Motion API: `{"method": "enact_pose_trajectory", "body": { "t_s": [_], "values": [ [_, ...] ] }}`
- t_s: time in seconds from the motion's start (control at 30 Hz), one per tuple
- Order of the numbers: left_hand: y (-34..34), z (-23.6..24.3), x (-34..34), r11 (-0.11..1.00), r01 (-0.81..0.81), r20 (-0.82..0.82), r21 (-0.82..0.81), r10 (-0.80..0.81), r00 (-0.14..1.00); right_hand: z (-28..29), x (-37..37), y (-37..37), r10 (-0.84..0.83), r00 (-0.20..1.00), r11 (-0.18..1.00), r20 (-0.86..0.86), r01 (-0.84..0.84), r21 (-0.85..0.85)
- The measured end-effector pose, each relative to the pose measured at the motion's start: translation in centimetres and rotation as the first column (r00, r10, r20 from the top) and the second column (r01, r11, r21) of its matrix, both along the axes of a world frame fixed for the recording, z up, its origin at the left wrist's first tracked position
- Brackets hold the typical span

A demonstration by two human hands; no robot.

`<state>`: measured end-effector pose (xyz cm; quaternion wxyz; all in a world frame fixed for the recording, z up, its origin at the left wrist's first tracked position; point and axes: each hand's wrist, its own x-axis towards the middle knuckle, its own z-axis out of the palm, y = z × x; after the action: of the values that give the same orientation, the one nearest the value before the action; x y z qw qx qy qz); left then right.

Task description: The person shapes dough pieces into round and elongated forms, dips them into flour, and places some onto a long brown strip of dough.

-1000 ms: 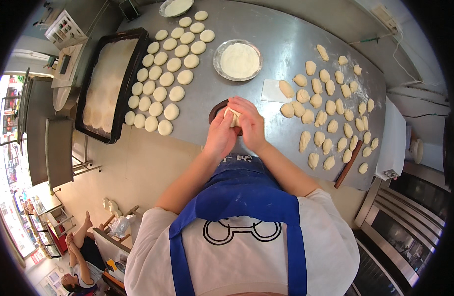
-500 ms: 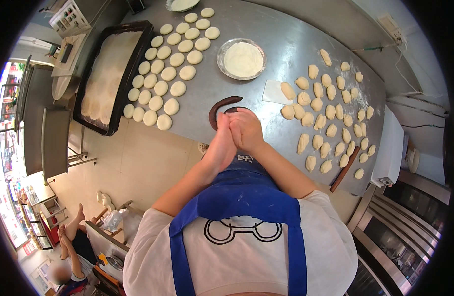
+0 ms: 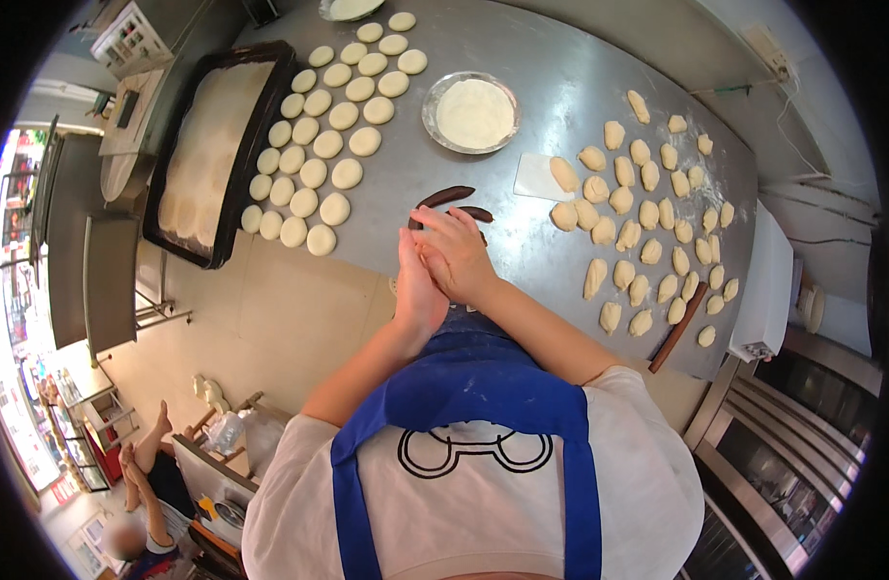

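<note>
My left hand (image 3: 420, 290) and my right hand (image 3: 456, 256) are pressed together palm to palm at the table's near edge, the right lying partly over the left. Whatever lies between the palms is hidden. Just beyond the fingers, a dark brown rope of paste (image 3: 446, 196) lies on the metal table, its near part covered by my hands. A second dark brown strip of paste (image 3: 475, 214) shows beside my right fingers. Farther off stands a round metal bowl (image 3: 471, 114) of white flour. To its right is a flat white scraper (image 3: 538, 178) with a dough piece on it.
Several rows of round, flattened dough discs (image 3: 347, 174) cover the table's left side. Beyond them is a black-rimmed baking tray (image 3: 227, 253). Many oblong dough pieces (image 3: 649, 215) spread over the right side, near a wooden rolling pin (image 3: 678, 329). Another person (image 3: 145, 483) sits at lower left.
My hands have shifted slightly left and nearer my body, with the right now more over the left. More of the second paste strip shows, and the first rope's near part is now covered.
</note>
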<state>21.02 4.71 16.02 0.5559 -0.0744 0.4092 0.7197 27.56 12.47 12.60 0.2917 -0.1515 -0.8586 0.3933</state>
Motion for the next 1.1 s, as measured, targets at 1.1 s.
{"method": "enact_pose_trajectory", "body": {
  "t_s": [1.1],
  "values": [
    [6.3, -10.4, -1.3, 0.262, 0.381, -0.389, -0.887, -0.868, -0.308, -12.9, 3.2, 11.0, -0.053, 0.948, 0.962, 0.313, -0.036, 0.271]
  ]
}}
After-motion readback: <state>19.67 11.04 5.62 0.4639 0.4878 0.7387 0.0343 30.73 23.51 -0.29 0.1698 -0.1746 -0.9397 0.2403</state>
